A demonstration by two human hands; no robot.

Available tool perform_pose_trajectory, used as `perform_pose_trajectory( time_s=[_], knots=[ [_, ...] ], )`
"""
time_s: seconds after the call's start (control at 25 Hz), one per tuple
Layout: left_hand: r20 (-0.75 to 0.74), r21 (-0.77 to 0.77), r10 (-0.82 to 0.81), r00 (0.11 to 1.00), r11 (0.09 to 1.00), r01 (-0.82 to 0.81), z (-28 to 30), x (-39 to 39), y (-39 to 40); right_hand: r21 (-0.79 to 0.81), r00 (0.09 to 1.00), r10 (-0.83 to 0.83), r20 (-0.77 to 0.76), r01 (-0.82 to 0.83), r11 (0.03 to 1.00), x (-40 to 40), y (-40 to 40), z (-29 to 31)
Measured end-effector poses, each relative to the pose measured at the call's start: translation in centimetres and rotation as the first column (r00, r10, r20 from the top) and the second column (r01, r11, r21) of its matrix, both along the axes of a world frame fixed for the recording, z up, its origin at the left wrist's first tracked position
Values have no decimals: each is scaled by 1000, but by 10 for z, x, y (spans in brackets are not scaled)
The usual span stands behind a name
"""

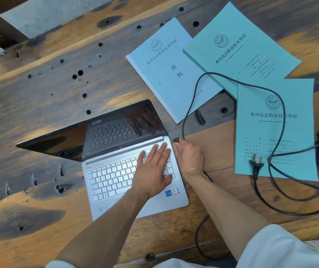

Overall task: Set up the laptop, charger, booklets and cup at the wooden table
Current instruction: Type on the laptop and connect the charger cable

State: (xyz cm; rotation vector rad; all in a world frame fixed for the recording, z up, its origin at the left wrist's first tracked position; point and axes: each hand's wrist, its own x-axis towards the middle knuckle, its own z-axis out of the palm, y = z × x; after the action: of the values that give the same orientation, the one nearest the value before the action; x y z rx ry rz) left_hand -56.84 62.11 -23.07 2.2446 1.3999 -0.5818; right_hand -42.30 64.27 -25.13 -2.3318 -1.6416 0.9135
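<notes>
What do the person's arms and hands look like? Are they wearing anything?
Both forearms are bare, with white sleeves showing only near the bottom edge of the picture: the right sleeve is loose and wide, and just a bit of the left sleeve shows. The left hand has no rings or watch. The right hand has a tan plaster stuck across the wrist. No gloves.
</notes>
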Motion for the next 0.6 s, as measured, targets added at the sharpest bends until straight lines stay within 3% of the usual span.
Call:
perform_pose_trajectory(
  time_s=[0.24, 0.48, 0.6],
  knots=[
    [1, -5, 2, 1000, 1000, -2, 1, 1, 0, -10, 960, 200, 197, -202, 979, 2, 3, 6],
    [2, -13, 4, 1000, 1000, -4, 2, 1, 0, -125, 889, 407, 211, -389, 913, 9, -11, 11],
    [2, -14, 7, 1000, 1000, -7, 2, 1, 0, -113, 869, 427, 250, -411, 904, 10, -16, 5]
  ],
)
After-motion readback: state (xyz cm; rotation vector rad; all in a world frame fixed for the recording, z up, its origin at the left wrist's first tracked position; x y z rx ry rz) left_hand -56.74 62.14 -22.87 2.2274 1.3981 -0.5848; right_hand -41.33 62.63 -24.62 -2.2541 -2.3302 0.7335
